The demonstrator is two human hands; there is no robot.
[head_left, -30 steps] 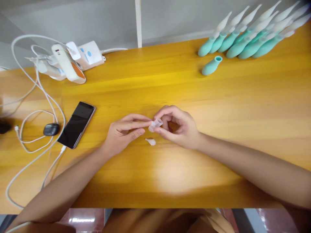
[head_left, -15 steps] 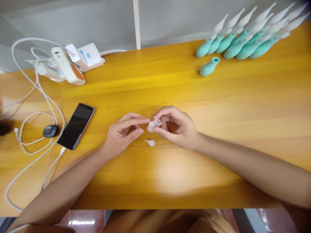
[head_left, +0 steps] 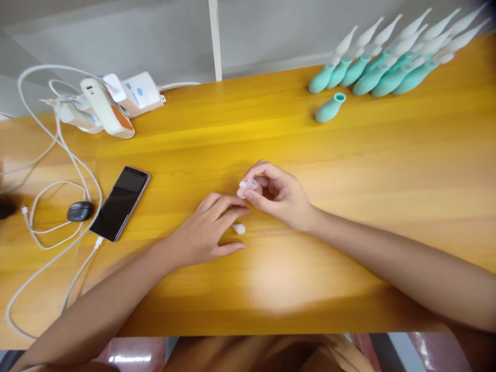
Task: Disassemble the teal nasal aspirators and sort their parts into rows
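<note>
A small clear plastic cap (head_left: 247, 186) sits pinched between the thumb and forefinger of the right hand (head_left: 279, 195), just above the glossy yellow wooden table (head_left: 271, 279). Just below it, a tiny white tip (head_left: 239, 228) lies on the wood, with the left hand (head_left: 207, 232) spread loosely around it, fingers open, gripping nothing. Farther out, a black phone (head_left: 121, 202) lies left; teal bottles (head_left: 372, 72) line the far edge beneath a grey wall (head_left: 116, 36).

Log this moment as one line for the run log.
right hand: pinching clear cap | left hand: flat on table, fingers at small white tip | nearby: phone
</note>
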